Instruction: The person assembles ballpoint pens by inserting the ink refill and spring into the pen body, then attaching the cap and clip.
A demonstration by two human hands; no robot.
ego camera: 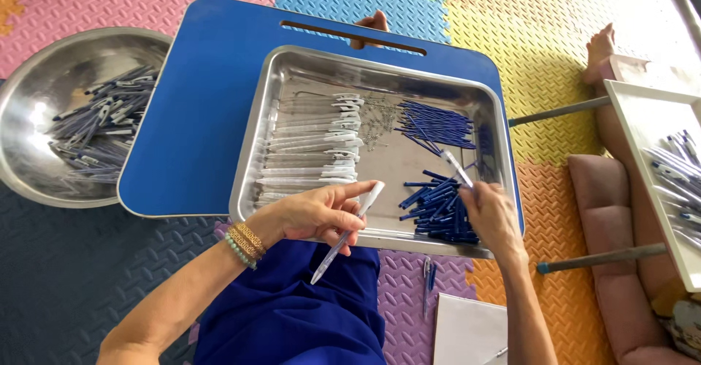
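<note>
Two hands work over the steel tray (292,66): left hand (314,215) fingers clamp a clear pen barrel (343,237); right hand (493,215) pinches a refill (456,166) at three o'clock, best kept aligned.

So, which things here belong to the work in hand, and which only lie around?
In use:
- left hand holding clear pen barrel
- right hand holding blurred pen part
- steel tray
- blue parts
- white barrels

Lying about:
- round bowl
- white paper
- white tray

Blue lap table (197,117) on foam floor mats (555,190); steel tray (252,190) sits on table; steel bowl (29,80) on mats.
</note>
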